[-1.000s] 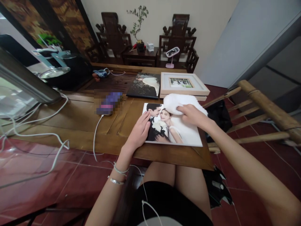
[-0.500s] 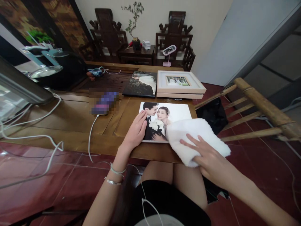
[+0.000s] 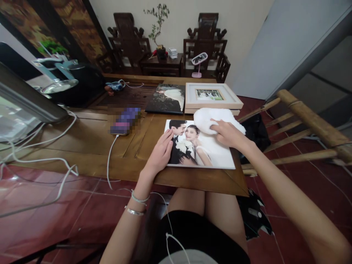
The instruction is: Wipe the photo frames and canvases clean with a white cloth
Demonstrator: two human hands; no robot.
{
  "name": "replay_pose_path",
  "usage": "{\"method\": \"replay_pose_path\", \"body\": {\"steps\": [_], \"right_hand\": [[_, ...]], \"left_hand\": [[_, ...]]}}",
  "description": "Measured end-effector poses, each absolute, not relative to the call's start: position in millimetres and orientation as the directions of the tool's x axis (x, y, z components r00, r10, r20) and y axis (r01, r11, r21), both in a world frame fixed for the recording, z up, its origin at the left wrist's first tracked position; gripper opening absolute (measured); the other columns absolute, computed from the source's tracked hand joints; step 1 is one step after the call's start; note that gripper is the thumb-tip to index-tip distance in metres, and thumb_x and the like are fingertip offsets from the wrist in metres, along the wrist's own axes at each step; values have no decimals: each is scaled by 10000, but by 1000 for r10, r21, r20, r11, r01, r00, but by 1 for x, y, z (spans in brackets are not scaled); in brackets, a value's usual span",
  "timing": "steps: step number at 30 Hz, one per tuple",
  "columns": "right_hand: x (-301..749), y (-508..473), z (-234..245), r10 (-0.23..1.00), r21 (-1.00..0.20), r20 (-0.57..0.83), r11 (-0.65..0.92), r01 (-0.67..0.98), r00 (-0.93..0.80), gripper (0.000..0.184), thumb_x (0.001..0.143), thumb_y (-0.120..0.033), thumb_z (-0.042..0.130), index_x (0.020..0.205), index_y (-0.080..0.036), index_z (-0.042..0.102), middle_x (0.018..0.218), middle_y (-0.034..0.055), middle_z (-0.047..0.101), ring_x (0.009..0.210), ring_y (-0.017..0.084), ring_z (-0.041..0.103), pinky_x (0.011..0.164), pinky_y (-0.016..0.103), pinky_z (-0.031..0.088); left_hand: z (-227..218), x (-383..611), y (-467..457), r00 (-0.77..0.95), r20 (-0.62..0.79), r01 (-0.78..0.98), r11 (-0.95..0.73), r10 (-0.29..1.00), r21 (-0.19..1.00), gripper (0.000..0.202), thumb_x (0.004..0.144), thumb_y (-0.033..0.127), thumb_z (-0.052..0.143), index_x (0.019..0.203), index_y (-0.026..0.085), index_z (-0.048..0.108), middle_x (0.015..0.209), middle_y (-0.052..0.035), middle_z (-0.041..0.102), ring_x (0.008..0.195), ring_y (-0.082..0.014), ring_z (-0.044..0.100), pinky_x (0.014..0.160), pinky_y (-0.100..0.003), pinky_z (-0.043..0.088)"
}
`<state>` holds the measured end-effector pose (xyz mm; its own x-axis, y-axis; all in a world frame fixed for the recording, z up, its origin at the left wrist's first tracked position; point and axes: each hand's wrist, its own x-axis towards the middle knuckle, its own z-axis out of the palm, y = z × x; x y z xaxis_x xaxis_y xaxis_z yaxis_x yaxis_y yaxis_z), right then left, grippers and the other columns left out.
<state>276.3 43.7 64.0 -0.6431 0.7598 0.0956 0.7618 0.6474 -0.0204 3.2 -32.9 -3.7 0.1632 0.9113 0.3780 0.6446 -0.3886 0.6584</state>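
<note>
A photo panel (image 3: pixel 203 154) printed with a couple lies flat on the wooden table near its front edge. My left hand (image 3: pixel 161 152) rests against the panel's left side, fingers stretched out together and holding nothing. Over the panel's far right corner, my right hand (image 3: pixel 228 134) presses a folded white towel (image 3: pixel 214 115), its fingers bent into the cloth. The towel hides that corner and part of the far edge.
Behind the panel lie a dark photo panel (image 3: pixel 166 99) and a pale wooden picture frame (image 3: pixel 192 97). A phone (image 3: pixel 125 121) on a white cable sits left. A pink mirror (image 3: pixel 197 64) stands at the far edge. A bamboo chair (image 3: pixel 308 121) is at the right.
My right hand has moved the towel from the panel's near right corner to its far right corner, uncovering the lower right part. My left hand has stayed at the left side.
</note>
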Motion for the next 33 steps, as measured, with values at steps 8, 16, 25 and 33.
{"method": "replay_pose_path", "body": {"steps": [8,16,25,33], "right_hand": [[286,-15,55,724,-97,151,688,719,-673,434,656,23,400,946,-129,685,1338,174,547,1315,320,415,1059,559,347],[293,-124,53,591,-116,175,807,580,-787,328,599,53,433,669,-187,646,1398,90,503,1367,334,318,1075,611,325],[274,-39,58,681,-118,148,732,671,-717,420,632,11,411,902,-159,685,1301,143,585,1278,299,465,1052,526,359],[254,53,72,777,-108,115,629,770,-619,474,641,-30,395,1004,-136,679,917,114,706,858,270,623,749,333,427]], "left_hand": [[-6,5,-33,148,397,638,-394,906,661,458,982,315,294,1377,159,465,1472,-97,420,1396,-201,323,1168,-447,236],[-5,6,-34,159,384,655,-388,909,648,478,976,315,293,1374,111,460,1471,-135,413,1396,-208,321,1169,-430,235],[-4,4,-34,165,387,646,-396,907,653,467,980,316,290,1382,145,455,1478,-107,410,1397,-206,320,1171,-442,229],[-2,4,-34,174,371,644,-390,912,658,470,981,313,285,1383,135,453,1485,-107,398,1405,-207,303,1173,-440,225]]}}
